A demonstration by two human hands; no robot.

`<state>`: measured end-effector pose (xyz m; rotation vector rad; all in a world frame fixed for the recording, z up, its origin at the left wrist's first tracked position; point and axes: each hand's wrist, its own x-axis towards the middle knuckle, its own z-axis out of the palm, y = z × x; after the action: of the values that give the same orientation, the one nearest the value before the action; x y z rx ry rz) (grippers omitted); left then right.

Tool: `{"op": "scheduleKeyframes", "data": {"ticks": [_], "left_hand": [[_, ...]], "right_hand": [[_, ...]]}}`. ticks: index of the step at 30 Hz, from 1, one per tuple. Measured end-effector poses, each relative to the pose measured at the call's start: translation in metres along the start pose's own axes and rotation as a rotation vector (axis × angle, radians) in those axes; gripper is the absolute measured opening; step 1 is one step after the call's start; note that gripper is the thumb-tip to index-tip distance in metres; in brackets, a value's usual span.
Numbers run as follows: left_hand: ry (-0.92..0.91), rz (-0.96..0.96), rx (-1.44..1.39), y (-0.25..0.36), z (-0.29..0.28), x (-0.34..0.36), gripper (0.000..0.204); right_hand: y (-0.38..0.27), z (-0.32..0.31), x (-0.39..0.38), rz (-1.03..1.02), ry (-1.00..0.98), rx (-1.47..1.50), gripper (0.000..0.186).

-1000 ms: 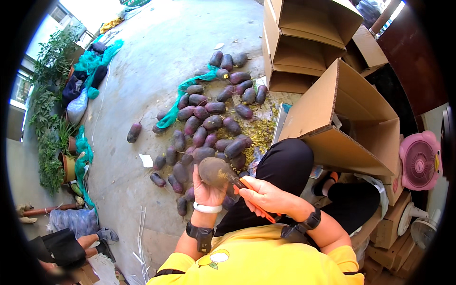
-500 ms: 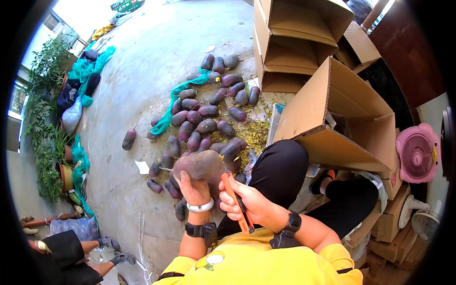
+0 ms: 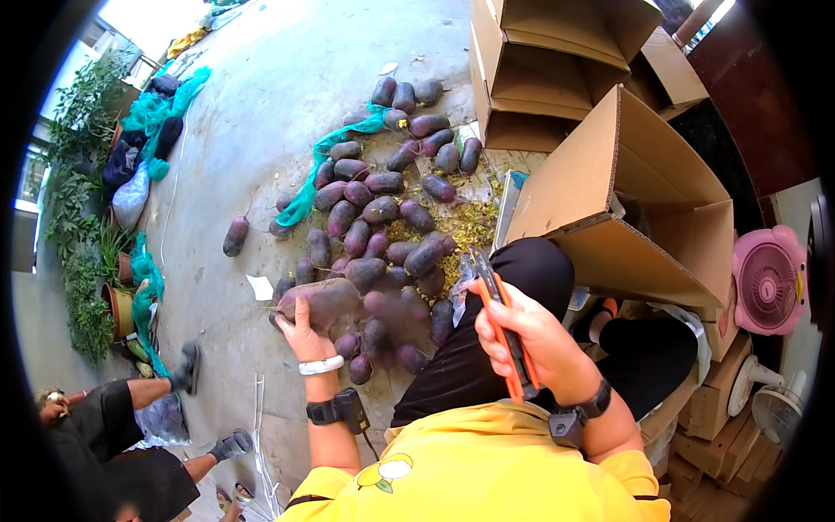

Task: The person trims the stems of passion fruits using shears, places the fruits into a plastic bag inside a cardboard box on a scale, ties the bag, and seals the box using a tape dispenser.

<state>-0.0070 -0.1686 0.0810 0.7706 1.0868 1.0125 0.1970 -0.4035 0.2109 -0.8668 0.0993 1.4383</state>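
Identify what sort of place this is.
Probably an improvised produce-handling area, perhaps a yard or shed; whether it is roofed can't be told. Clues: dark purple roots spread over a grey floor, open cardboard boxes at right, and potted plants along the left side.

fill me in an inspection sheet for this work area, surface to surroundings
surface: grey floor, specks of debris
job's things: many dark purple roots lying loose; one held root, blade or jaws of the orange-and-black tool apart from it
clutter: yellowish scraps, teal netting, white paper
grips: left grip holds the root; right grip holds the tool
cables: dark lead by the left wrist device
surroundings: open cardboard box, pink fan, plants, another person
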Motion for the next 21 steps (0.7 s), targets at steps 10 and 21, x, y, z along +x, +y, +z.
{"op": "scheduleKeyframes", "data": {"ticks": [10, 21], "left_hand": [[-0.299, -0.241, -0.279, -0.001, 0.004, 0.027, 0.039], [-1.052, 0.355, 0.058, 0.125, 0.255, -0.096, 0.087]], "right_hand": [[-0.021, -0.016, -0.121, -0.487, 0.396, -0.305, 0.038], [-0.075, -0.106, -0.188, -1.381, 1.243, -0.356, 0.033]]}}
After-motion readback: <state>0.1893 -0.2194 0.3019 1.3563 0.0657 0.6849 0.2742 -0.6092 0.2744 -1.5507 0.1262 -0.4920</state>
